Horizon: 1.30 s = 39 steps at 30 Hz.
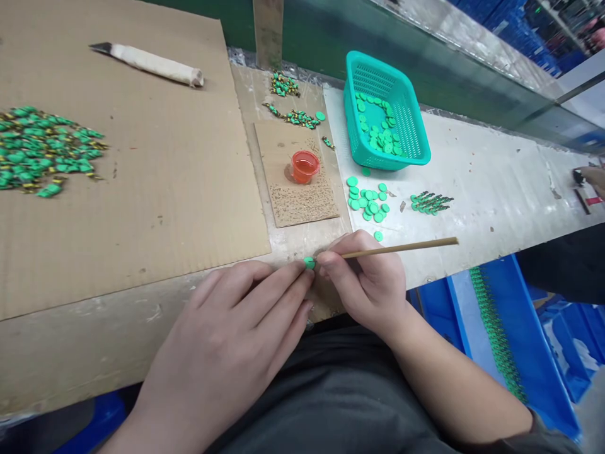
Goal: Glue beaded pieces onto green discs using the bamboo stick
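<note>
At the table's near edge, the fingertips of my left hand (pixel 236 334) are closed on a small green disc (pixel 309 262). My right hand (pixel 371 277) pinches a thin wooden stick (pixel 401 248) near its left end, and its tip points at the disc. Whether the tip touches the disc I cannot tell. Just beyond the hands, a small red cup (pixel 305 166) of liquid stands on a cardboard square (pixel 302 205) dotted with brown marks. To its right lies a loose group of green discs (pixel 368 200).
A teal basket (pixel 420 142) holds more discs. Small green, black and yellow pieces (pixel 47 151) are heaped at far left on a cardboard sheet (pixel 179 170), near a wrapped pointed tool (pixel 154 65). Blue bins (pixel 534 334) stand at lower right. Another person's hand (pixel 593 176) shows at far right.
</note>
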Motion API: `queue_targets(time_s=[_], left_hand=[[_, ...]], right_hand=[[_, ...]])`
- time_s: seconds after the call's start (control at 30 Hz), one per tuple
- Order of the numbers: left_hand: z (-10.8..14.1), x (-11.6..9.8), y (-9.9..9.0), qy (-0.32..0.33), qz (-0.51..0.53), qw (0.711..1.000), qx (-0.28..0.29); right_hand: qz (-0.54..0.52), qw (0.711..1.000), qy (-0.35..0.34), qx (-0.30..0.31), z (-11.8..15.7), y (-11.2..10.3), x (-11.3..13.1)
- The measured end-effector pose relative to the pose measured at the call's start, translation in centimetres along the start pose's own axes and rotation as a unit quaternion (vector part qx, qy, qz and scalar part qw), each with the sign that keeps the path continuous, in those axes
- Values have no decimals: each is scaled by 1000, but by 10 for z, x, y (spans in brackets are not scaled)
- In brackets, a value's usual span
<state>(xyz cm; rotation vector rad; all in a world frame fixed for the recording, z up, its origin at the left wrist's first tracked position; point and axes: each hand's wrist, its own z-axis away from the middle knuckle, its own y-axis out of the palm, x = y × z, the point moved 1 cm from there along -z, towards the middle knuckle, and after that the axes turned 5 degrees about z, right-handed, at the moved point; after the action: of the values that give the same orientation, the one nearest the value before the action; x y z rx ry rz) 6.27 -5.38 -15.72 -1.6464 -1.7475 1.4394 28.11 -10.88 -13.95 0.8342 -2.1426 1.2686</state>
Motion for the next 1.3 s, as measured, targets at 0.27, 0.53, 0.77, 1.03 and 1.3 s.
queue_targets(time_s=[0.27,0.53,0.77,1.03,1.3], left_hand=[[-2,-1,0,-6,11,1000,-6],[-2,0,-1,0,5,1000,-12],[-5,-1,-2,17,-26,999,-20],[-7,1,-1,26,-48,998,-39],[-7,-1,-1,17,-43,998,-33]], right_hand=[[-3,1000,-2,2,-1,0,-1],[-13,996,35,-85,-14,-13,2],[20,998,-7,-64,-98,-21,-13],[83,996,-32,-6,-136,4,-46],[74,996,-55,2,-134,7,-48]])
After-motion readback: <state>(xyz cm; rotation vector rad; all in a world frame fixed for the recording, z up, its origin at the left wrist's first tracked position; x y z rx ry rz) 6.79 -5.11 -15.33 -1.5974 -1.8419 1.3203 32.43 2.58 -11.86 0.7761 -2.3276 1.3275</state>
